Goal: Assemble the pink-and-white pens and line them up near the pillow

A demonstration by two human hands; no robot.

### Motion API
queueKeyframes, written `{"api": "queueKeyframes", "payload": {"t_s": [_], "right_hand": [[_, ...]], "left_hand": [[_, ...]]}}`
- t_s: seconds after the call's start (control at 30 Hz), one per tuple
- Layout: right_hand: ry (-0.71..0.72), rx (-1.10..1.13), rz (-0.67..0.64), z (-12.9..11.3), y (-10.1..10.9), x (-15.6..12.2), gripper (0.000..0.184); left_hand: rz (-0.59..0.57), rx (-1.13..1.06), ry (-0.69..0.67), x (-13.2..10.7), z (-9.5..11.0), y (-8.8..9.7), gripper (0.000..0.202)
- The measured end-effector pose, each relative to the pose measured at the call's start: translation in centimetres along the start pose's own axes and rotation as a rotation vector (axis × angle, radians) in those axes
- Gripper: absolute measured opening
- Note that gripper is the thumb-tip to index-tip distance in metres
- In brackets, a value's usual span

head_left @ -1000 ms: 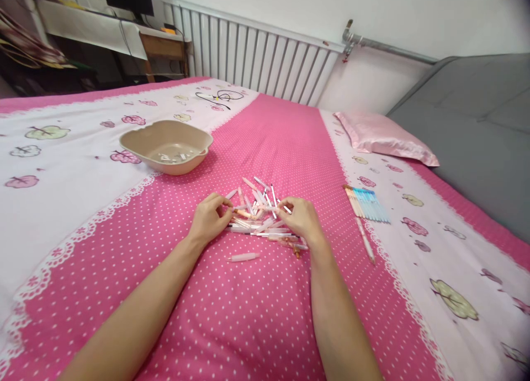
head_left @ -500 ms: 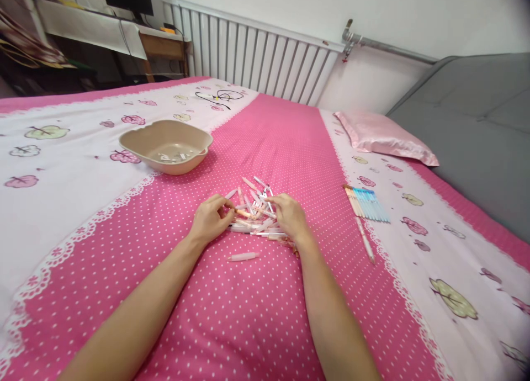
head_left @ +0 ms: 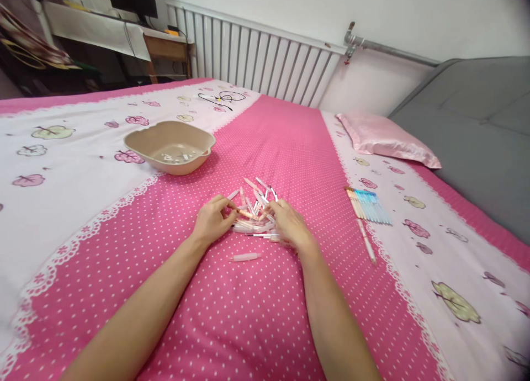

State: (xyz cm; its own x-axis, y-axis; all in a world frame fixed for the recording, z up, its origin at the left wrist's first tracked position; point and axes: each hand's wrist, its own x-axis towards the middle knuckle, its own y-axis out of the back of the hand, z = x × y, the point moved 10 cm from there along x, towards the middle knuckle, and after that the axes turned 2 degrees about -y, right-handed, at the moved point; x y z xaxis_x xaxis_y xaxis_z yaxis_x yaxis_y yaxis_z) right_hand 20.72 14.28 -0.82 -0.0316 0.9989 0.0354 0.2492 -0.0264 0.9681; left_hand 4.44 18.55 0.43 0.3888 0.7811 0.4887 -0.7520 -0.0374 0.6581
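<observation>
Subject item: a loose pile of thin pale pink and clear plastic pen barrels and refills (head_left: 255,207), lying on the pink white-dotted bed sheet (head_left: 256,320) at mid-bed, between the two hands. Judged light, stiff and smooth, so the pieces are likely to roll or slide over one another. The thin refills look bendable if pressed, and a pinch at mid-length on a single barrel seems the surest hold. The pieces lie crossed with no common heading. Most long axes run away from the person, fanning left and right, and their tip direction cannot be made out. The left hand (head_left: 212,222) rests at the pile's left edge, fingers drawn narrow near an orange-tipped piece (head_left: 245,212); an actual grip cannot be confirmed. The right hand (head_left: 290,225) lies curled over the right side of the pile, knuckles up, with its hold hidden. One pink barrel (head_left: 245,257) lies apart, nearer the person, crosswise. Further out are a beige plastic bowl (head_left: 169,146) holding small white bits to the far left, a neat row of blue-capped pens (head_left: 368,204) to the right, and a pink satin pillow (head_left: 383,138) beyond.
</observation>
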Motion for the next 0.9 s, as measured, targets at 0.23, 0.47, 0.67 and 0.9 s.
{"api": "queueKeyframes", "payload": {"t_s": [0.23, 0.47, 0.67, 0.9], "right_hand": [[0.042, -0.01, -0.037, -0.13, -1.04, 0.48, 0.038], [0.006, 0.004, 0.003, -0.05, -0.49, 0.61, 0.029], [0.033, -0.041, 0.011, -0.11, -0.74, 0.69, 0.029], [0.014, -0.02, 0.055, -0.01, -0.39, 0.8, 0.023]], "left_hand": [[-0.007, 0.021, -0.001, -0.02, -0.15, -0.2, 0.011], [-0.007, 0.027, 0.012, 0.03, -0.22, -0.17, 0.013], [-0.002, 0.023, 0.001, 0.0, -0.02, -0.13, 0.013], [-0.001, 0.006, 0.014, 0.0, -0.08, -0.14, 0.013]]}}
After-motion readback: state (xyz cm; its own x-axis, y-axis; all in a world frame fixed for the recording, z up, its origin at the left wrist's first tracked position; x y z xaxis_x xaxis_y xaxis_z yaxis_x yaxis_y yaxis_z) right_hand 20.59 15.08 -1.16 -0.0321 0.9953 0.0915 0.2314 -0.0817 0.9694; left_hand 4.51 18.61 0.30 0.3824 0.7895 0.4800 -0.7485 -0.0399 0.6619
